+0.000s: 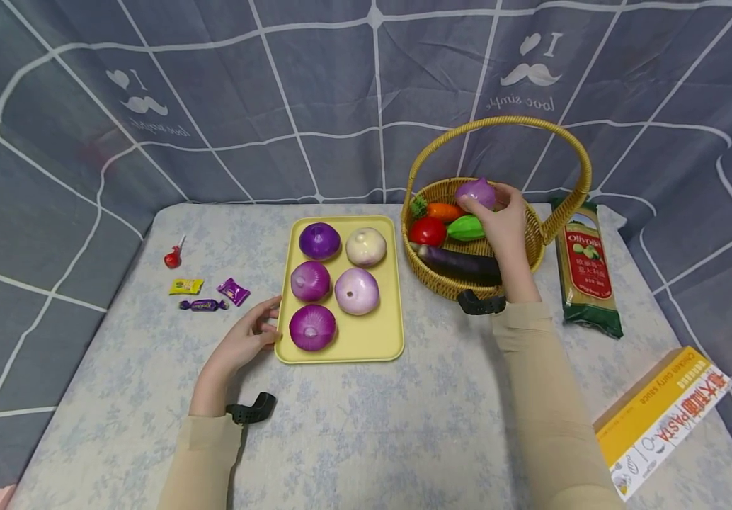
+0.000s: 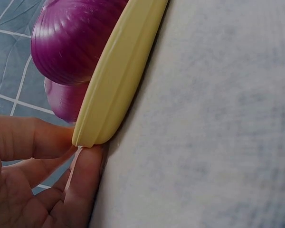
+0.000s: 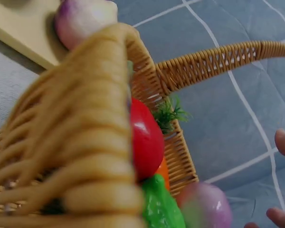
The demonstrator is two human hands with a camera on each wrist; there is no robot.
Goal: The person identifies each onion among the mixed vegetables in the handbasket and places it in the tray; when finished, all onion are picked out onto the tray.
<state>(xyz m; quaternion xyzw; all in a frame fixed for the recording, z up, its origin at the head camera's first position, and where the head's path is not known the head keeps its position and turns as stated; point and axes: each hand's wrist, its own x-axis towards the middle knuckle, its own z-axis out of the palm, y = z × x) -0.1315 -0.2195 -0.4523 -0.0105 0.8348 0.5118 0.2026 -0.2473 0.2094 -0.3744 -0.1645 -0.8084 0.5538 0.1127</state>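
Note:
My left hand (image 1: 252,333) holds the left edge of a yellow tray (image 1: 366,347); in the left wrist view the thumb and fingers (image 2: 85,175) pinch its rim. Several onions, purple and whitish, sit in the tray, among them a dark purple onion (image 1: 319,241) and a pale onion (image 1: 366,247). Over the back of a wicker basket (image 1: 449,287) my right hand (image 1: 507,216) is at a purple onion (image 1: 477,193). The right wrist view shows its fingertips (image 3: 281,218) spread and apart from that onion. Around it lie a tomato (image 1: 427,231), carrot (image 1: 445,212), green vegetable (image 1: 466,228) and eggplant (image 1: 458,263).
The basket's tall handle (image 1: 500,122) arches above the right hand. Right of it lie a red-and-green pasta bag (image 1: 587,265) and a yellow pasta box (image 1: 662,425). Several wrapped candies (image 1: 203,305) and a red lollipop (image 1: 173,257) lie left of the tray.

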